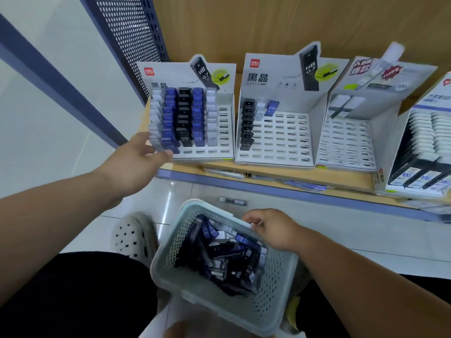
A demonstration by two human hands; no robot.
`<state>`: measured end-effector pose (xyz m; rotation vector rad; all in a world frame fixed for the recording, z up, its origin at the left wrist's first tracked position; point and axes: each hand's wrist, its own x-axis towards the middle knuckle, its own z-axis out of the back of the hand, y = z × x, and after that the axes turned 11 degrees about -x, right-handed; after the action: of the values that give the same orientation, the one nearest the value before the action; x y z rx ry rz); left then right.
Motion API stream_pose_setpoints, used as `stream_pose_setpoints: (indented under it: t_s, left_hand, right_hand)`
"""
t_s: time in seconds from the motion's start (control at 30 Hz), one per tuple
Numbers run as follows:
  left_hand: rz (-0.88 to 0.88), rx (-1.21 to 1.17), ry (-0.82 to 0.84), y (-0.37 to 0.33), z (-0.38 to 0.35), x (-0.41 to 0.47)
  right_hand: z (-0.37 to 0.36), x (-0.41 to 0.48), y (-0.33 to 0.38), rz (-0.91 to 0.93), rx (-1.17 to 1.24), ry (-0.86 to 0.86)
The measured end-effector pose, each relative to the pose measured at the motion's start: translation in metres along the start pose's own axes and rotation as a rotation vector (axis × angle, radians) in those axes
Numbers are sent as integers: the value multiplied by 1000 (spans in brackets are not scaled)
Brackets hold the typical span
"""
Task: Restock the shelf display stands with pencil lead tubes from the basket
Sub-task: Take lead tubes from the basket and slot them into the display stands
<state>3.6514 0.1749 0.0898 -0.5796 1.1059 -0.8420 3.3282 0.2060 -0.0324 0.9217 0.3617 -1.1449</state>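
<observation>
Nearest the left hand: the left hand (136, 162) is at the front-left corner of the left stand (170, 74). That stand's outer white column of stocked tubes (183, 118) rises straight past the fingertips.
Nearest the right hand: the right hand (271, 228) is on the far rim of the basket (195, 289). The loose pencil lead tubes (219, 254) are heaped inside, just under the knuckles.
In the way: the basket tilts between the person's body and the shelf (341, 178), below its blue front edge. Nothing lies between the left hand and its stand.
Farther out: the middle stand (280, 140), third stand (346, 142) and fourth stand (400, 147) sit side by side along the shelf. A perforated panel (131, 32) rises behind the left stand. A white clog (133, 236) rests on the tiled floor (341, 228) beside the basket.
Left hand pose: the arm is stretched forward with the palm down. The fingers are spread and fairly straight against the stand's side and the thumb is by its front edge. It grasps nothing.
Right hand pose: the wrist is bent and the fingers are curled over the basket rim, gripping it.
Count, stands: four.
Count, left stand: five filled columns, in order white, blue, black, blue and white, plus one column of bare slots.
Count, middle stand: one black column of perhaps eight tubes, though blur blocks a firm count. A few white and blue tubes stand at the back.
Count, baskets: one.
Count, hands: two.
</observation>
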Motion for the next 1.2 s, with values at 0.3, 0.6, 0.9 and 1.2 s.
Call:
stream_pose_setpoints:
  t_s: [0.3,0.6,0.9,1.2]
  left_hand:
    - [-160,104,-48,43,4,-8]
    - [226,250,238,107,-20,1]
    - [175,329,82,129,-44,4]
    - [180,322,225,130,-43,1]
  right_hand:
    - [12,74,-21,-150,50,-37]
    - [-14,131,-19,-40,-652,115]
    - [-28,151,-18,-71,-834,20]
    - [-16,141,-19,-55,-767,43]
